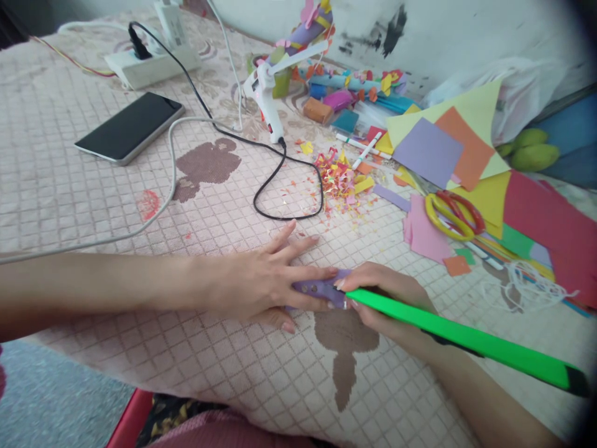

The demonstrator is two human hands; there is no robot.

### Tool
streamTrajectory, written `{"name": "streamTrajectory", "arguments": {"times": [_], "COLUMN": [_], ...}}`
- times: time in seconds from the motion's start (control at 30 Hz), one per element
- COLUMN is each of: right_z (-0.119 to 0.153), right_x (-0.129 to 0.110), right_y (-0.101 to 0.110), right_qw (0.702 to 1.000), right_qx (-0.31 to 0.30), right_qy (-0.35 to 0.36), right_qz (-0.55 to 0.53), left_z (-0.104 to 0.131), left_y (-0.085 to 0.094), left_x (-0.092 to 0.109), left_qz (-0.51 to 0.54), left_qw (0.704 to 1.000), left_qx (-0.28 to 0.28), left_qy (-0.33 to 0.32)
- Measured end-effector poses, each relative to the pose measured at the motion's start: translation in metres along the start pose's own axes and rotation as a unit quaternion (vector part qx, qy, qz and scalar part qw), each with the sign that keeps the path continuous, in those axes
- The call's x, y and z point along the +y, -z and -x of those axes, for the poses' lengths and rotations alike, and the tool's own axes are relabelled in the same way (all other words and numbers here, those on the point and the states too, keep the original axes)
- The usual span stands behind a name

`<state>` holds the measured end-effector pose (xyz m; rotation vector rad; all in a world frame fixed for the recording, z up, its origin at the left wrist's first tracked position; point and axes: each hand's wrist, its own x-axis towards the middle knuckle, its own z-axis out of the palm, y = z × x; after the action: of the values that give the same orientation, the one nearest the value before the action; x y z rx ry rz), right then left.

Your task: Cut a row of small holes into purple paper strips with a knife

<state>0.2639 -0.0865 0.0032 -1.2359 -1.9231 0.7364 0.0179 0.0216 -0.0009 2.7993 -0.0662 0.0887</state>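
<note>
My left hand lies flat on the quilted cloth with its fingers spread, pressing down a small purple paper piece. Several dark round spots show on that paper between the fingers. My right hand is closed around a long, bright green tool with a black end and a black part along its underside. Its tip meets the purple paper just beside my left fingertips. What kind of tool it is cannot be made out for certain, and part of the paper is hidden under both hands.
Beyond my hands are paper scraps, a white glue gun with its black cord, and a phone. A power strip stands at the back left. Scissors, coloured paper and white string lie right.
</note>
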Motion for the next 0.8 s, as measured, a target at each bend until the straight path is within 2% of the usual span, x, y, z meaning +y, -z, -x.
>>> {"name": "streamTrajectory", "arguments": {"times": [0.17, 0.4, 0.8], "right_z": [0.001, 0.003, 0.003], "right_x": [-0.001, 0.005, 0.004], "right_y": [0.002, 0.0, 0.0], "right_qw": [1.0, 0.999, 0.999], "right_qx": [-0.011, -0.008, -0.007], "right_qy": [-0.001, -0.025, -0.019], "right_qz": [-0.003, -0.022, -0.027], "left_z": [-0.001, -0.002, -0.001], "left_y": [0.002, 0.006, 0.007], "left_x": [0.007, -0.004, -0.005], "left_qz": [-0.005, 0.016, 0.0], "left_qw": [0.999, 0.999, 1.0], "left_qx": [-0.024, -0.04, -0.03], "left_qy": [0.027, -0.009, 0.0]}}
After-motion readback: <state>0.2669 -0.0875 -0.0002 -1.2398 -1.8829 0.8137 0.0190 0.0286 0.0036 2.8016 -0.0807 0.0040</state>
